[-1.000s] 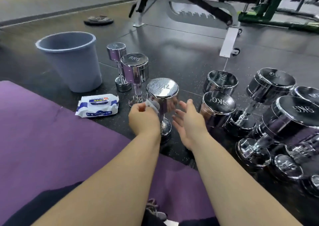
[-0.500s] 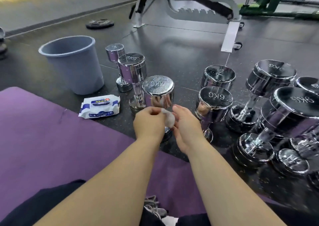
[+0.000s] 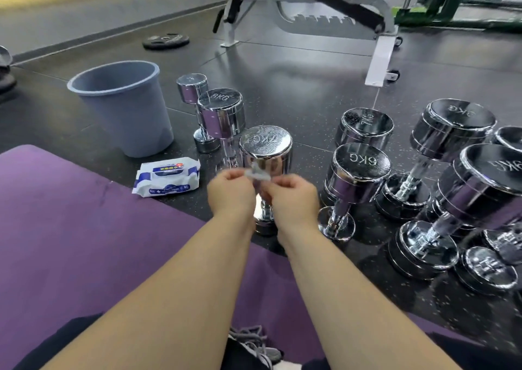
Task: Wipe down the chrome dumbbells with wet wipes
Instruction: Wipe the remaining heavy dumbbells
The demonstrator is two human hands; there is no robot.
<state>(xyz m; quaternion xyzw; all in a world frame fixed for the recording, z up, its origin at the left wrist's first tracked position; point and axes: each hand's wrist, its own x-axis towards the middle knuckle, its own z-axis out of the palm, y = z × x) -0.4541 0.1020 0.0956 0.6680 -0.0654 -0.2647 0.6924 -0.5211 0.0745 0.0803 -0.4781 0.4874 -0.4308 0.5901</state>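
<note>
Both hands, left hand (image 3: pixel 230 191) and right hand (image 3: pixel 293 197), pinch one crumpled wet wipe (image 3: pixel 258 174) between their fingers, in front of the upright 7KG dumbbell (image 3: pixel 265 155). Two dumbbells stand left of it, beside one grey bin (image 3: pixel 124 107) and one wipe pack (image 3: pixel 167 176).

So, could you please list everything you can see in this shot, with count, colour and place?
chrome dumbbells: three upright at centre, a larger cluster at right, exact count unclear, silver
wet wipe: one, white, held between both hands
wipes pack: one, white and blue, on the floor by the mat
bin: one, grey-blue, left
mat: one, purple, foreground
weight plate: one, black, far floor
bench: one, black and white, back
left hand: fingers pinching the wipe
right hand: fingers pinching the wipe
</note>
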